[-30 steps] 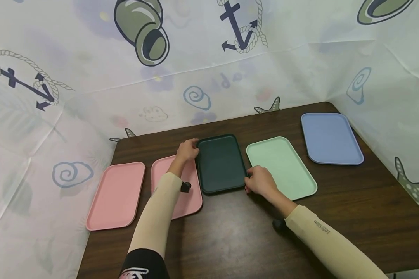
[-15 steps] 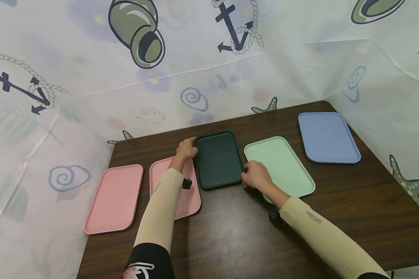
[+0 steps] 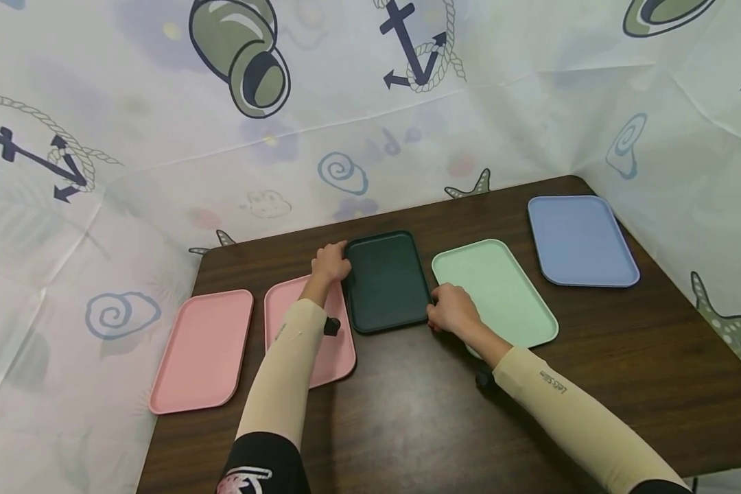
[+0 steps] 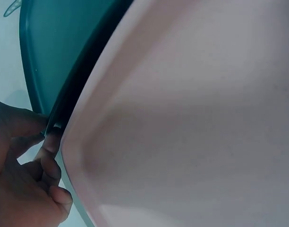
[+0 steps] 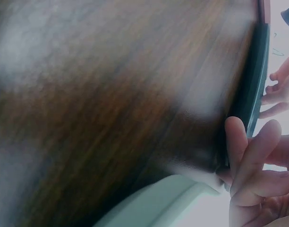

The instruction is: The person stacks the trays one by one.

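Note:
A dark green tray [image 3: 387, 283] lies on the table between a pink tray and a light green one. My left hand [image 3: 331, 263] pinches its far left corner, and the left wrist view shows thumb and finger on either side of the dark rim [image 4: 69, 101]. At the near right corner, my right hand [image 3: 452, 309] grips the same tray between thumb and fingers. Under my left forearm lies the pink tray [image 3: 333, 357], partly covered. The light green tray [image 3: 494, 291] is beside my right hand, its near left part hidden by that hand.
Another pink tray [image 3: 202, 351] lies at the far left of the brown wooden table [image 3: 401, 425]. A blue tray [image 3: 583, 240] sits at the back right. A patterned white cloth [image 3: 321, 89] hangs behind the table and along its sides.
The dark green tray and both hands have shifted slightly away from me, toward the back of the table, during the first half second. Since then they have stayed nearly still.

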`<state>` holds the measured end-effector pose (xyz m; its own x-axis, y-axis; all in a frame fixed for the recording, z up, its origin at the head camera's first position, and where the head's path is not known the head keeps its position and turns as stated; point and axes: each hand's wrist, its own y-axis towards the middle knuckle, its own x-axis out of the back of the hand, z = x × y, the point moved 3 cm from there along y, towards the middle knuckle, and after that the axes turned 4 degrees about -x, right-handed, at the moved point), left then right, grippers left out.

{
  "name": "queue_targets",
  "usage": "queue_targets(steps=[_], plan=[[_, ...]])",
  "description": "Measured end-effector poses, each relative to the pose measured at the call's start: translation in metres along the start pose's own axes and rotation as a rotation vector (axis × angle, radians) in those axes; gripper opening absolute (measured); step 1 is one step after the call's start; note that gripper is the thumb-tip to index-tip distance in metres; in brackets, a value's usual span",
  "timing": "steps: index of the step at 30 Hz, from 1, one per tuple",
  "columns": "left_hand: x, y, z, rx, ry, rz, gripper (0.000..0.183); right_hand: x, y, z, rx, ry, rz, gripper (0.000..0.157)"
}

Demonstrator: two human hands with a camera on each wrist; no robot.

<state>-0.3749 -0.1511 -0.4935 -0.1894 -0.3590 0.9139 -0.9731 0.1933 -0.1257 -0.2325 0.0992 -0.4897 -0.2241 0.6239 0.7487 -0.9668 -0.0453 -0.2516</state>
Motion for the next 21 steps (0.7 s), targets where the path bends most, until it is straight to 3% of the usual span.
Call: queue_targets(steps=[10, 17, 21], plan=[[-0.001, -0.007, -0.002, -0.014, 0.036, -0.017, 0.058, -0.004, -0.001, -0.002, -0.014, -0.009, 0.027, 0.045], [0.003, -0.019, -0.003, -0.028, 0.008, -0.019, 0.057, -0.005, -0.003, -0.001, -0.042, -0.018, 0.039, 0.051], [0.008, -0.028, -0.006, -0.067, 0.010, -0.053, 0.057, -0.002, -0.011, -0.002, -0.012, -0.004, 0.030, 0.053]])
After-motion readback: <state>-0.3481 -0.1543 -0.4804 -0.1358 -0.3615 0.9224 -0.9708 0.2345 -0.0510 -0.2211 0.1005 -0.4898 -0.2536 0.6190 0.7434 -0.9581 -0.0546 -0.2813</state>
